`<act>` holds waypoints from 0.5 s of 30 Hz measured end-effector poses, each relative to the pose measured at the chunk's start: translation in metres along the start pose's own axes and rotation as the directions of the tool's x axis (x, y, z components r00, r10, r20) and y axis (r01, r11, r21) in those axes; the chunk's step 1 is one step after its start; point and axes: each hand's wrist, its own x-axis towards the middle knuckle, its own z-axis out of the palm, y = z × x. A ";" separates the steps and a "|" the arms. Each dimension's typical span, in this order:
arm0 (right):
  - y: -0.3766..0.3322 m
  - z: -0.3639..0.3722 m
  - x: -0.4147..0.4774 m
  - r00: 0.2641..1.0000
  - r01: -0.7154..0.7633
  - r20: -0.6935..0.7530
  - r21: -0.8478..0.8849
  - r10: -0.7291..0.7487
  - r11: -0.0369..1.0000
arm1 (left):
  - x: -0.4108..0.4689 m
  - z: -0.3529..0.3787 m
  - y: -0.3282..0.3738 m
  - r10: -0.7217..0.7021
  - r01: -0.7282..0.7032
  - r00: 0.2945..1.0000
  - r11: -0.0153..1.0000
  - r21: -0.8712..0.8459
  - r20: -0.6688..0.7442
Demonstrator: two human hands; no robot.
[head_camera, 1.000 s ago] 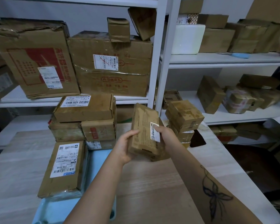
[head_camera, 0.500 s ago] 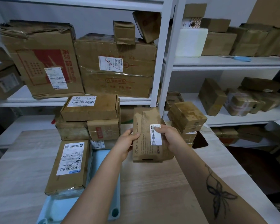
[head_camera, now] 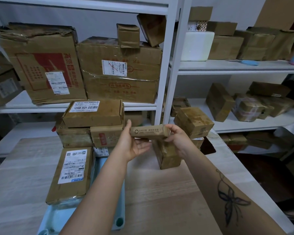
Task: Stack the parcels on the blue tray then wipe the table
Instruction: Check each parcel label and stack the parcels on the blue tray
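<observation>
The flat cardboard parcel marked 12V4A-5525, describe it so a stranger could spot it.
On the pale wooden table, look left to the blue plastic tray. Brown boxes are piled at its far end, and the flat brown cardboard parcel tops that pile. Only its white label reads 12V4A-5525.

**Slim parcel held level over the table**

A slim brown parcel [head_camera: 148, 131], printed edge facing the camera, is held level between the left hand [head_camera: 134, 146] and right hand [head_camera: 178, 141] above the wooden table [head_camera: 159, 192]. A flat labelled parcel [head_camera: 71, 175] is laid on the blue tray [head_camera: 58, 217]; stacked boxes [head_camera: 92, 114] are set just beyond it.
</observation>
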 end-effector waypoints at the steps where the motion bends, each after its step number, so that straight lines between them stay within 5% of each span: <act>1: 0.001 -0.001 0.000 1.000 -0.010 -0.006 0.022 0.010 1.000 | -0.004 0.002 0.001 0.019 -0.018 1.000 0.999 -0.034 0.012; 8: -0.005 -0.001 0.006 0.990 0.009 -0.118 0.572 0.071 0.820 | -0.006 0.000 0.001 0.125 -0.122 0.992 0.988 0.094 -0.022; 15: -0.008 0.003 -0.002 0.998 -0.057 0.010 0.350 0.057 0.935 | 0.003 -0.007 -0.011 0.156 -0.152 0.988 0.939 0.308 0.010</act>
